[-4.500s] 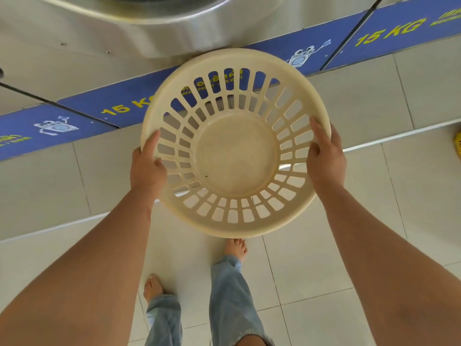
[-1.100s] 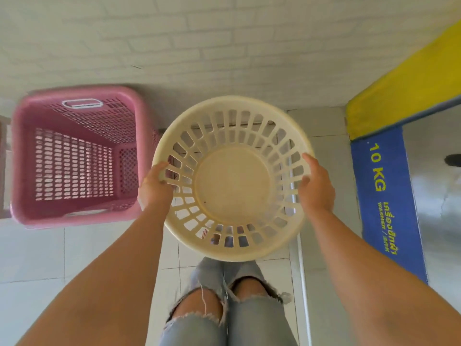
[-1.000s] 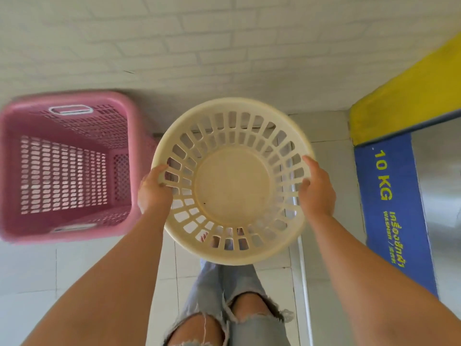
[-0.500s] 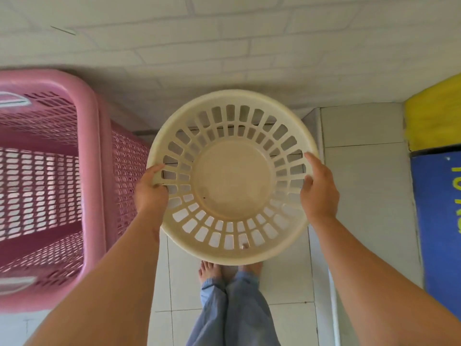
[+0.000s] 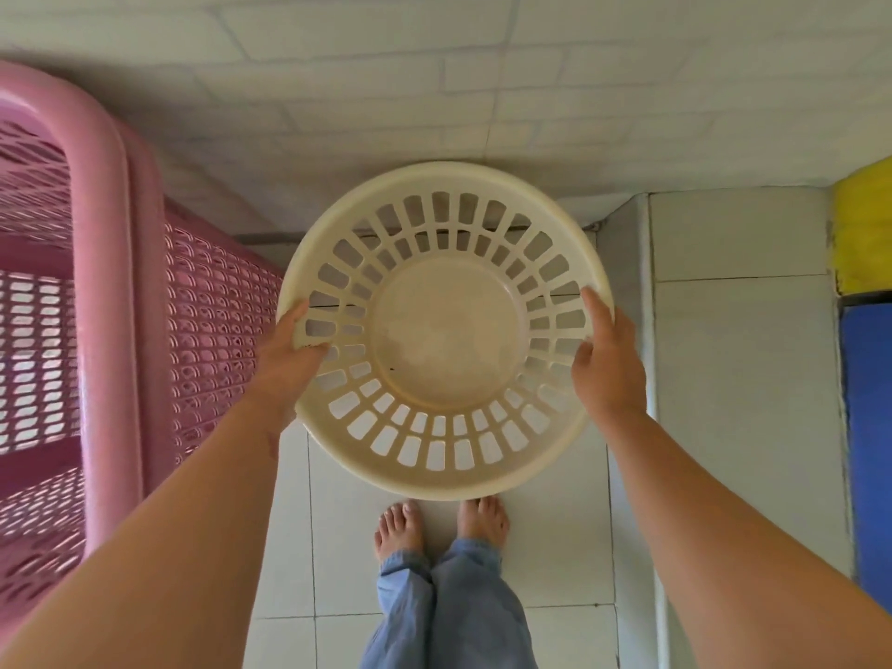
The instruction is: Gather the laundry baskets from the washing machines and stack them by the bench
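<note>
We hold the round cream basket (image 5: 446, 330) mouth-up over the tiled floor (image 5: 569, 548), near the wall; being circular, it has no long axis. Smooth plastic, slotted sides, solid flat base. Left hand (image 5: 285, 364) and right hand (image 5: 606, 364) each clamp its rim. A pink mesh-walled basket (image 5: 120, 306) stands just left.

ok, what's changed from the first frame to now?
The cream basket was carried from the washing machines to the brick wall and lowered beside the pink basket, now close on the left. The left hand and right hand kept the same grip on its rim; it's still empty.
</note>
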Demonstrator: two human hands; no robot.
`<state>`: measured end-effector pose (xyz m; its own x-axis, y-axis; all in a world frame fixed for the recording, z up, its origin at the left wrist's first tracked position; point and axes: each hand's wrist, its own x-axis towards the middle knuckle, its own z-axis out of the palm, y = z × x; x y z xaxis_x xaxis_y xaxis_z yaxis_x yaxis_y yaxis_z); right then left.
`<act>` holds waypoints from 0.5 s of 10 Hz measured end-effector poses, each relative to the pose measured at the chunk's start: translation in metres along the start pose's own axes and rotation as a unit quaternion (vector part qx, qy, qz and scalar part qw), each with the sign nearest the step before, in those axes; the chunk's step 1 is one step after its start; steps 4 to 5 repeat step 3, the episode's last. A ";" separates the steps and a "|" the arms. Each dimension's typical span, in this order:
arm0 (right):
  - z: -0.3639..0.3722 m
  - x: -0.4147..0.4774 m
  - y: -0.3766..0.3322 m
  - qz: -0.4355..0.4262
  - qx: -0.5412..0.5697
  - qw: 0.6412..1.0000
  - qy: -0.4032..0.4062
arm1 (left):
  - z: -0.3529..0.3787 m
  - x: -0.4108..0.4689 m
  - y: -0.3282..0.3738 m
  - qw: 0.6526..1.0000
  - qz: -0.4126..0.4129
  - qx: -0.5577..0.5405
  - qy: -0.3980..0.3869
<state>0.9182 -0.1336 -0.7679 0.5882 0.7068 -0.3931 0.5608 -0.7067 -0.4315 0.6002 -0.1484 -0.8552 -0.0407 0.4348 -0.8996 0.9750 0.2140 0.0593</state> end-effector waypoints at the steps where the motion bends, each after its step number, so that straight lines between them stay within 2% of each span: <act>1: -0.013 -0.010 -0.012 0.005 -0.070 0.997 -0.039 | -0.003 -0.020 -0.003 0.991 0.075 0.113 -0.023; 2: -0.034 -0.027 -0.035 -0.009 -0.128 0.992 -0.014 | -0.094 -0.014 0.052 0.986 0.131 0.090 0.038; 3: -0.059 -0.049 -0.067 -0.065 -0.148 0.986 -0.033 | -0.202 -0.052 0.079 0.951 0.291 0.040 0.097; 5: -0.059 -0.049 -0.067 -0.065 -0.148 0.986 -0.033 | -0.202 -0.052 0.079 0.951 0.291 0.040 0.097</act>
